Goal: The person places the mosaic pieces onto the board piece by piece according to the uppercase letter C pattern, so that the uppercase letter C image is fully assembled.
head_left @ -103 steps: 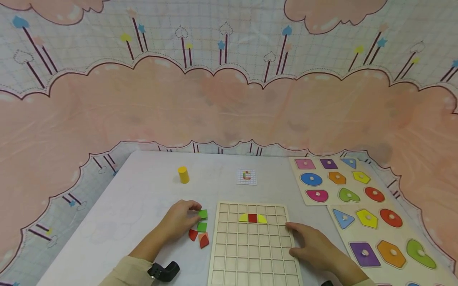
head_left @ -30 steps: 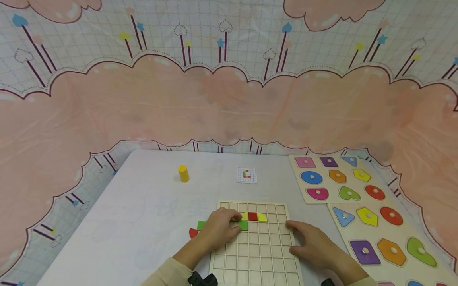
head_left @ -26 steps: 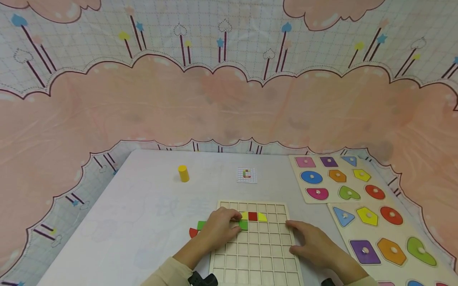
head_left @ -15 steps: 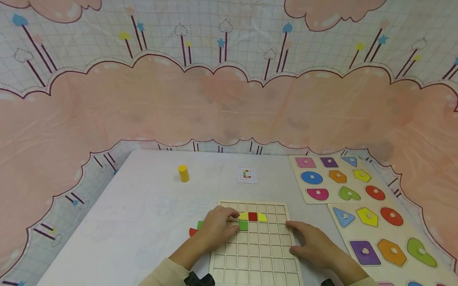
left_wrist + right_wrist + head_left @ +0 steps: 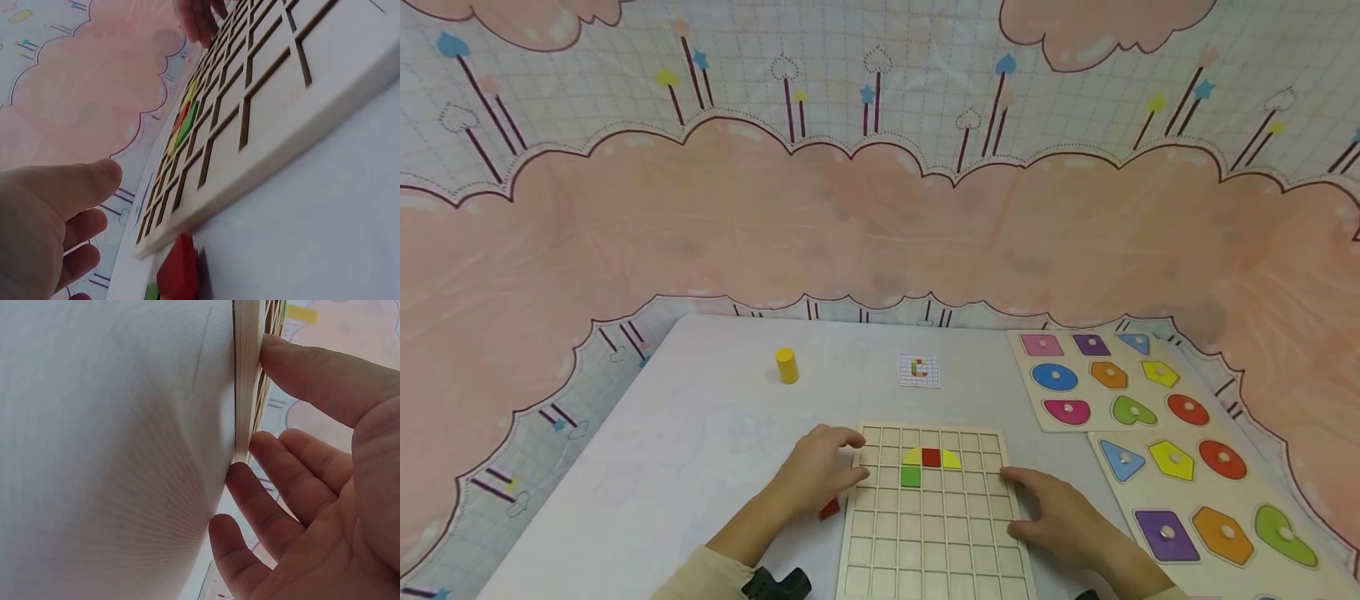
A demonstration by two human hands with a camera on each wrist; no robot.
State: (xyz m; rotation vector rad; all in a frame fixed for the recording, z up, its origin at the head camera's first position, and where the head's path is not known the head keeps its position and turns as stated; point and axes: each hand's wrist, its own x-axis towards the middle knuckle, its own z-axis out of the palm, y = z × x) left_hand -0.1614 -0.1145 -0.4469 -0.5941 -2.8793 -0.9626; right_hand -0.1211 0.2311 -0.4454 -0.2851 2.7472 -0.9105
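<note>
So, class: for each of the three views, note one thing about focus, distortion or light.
Head view: sharp, evenly lit, backdrop bowed by the wide lens. Left wrist view: the left hand and red piece are soft, the grid board steeply tilted. Right wrist view: the right hand fills the frame, blurred.

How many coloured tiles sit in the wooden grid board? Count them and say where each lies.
4. In one row: yellow quarter-round tile, red square tile, second yellow quarter-round tile. The green square tile lies directly below the first yellow. The left hand may hide nothing more.
</note>
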